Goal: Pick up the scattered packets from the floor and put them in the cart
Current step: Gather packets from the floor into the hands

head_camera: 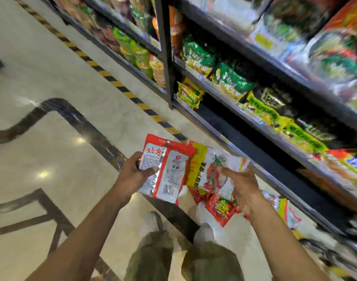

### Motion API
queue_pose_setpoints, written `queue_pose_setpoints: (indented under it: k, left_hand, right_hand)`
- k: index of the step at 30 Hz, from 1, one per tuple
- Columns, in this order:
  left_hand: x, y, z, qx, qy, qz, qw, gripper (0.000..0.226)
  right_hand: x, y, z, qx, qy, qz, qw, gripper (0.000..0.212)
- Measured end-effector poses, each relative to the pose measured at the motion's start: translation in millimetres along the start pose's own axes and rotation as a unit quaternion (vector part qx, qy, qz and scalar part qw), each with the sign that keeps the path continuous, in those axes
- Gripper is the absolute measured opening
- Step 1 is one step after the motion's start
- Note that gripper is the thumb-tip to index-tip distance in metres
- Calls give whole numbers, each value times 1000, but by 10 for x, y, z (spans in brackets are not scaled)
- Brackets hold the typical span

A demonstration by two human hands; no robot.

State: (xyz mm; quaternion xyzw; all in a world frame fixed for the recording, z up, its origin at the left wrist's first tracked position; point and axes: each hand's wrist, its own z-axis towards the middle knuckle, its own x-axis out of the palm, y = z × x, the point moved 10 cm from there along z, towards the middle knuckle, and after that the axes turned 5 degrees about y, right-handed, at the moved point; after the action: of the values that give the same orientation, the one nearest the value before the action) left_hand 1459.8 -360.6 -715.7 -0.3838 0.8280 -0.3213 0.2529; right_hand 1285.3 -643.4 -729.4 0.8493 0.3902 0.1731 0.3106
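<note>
Your left hand grips two fanned red-and-white packets, thumb across the top one. Your right hand clasps a looser bunch of chilli packets from beneath, both lots raised off the floor beside the shelf, which I judge to be a carrying hold for one trip to the cart. The cart is out of frame, and blur and your right wrist hide the bunch's count and whether the packet past the wrist is held or lying loose.
</note>
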Motion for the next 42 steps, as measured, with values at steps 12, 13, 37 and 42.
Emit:
queue_pose_setpoints:
  k: [12,13,37,42]
  left_hand:
    - [323,-2020,-3379,84,15,-30,996,34]
    - [382,-2081,-3540,97,15,-34,995,29]
    - [4545,-1060,-6765,145,353,61,922,32]
    - [5729,-599,-7366,133,349,94,923,32]
  right_hand:
    - [-623,1251,-3670,-58,-57,61,995,27]
    - [-717,1230,-3859,-69,-64,60,994,39]
    - [-4608,-1503,-8231,-159,-397,296,854,24]
    - [-5716,-2145,-8692,-152,-410,322,840,25]
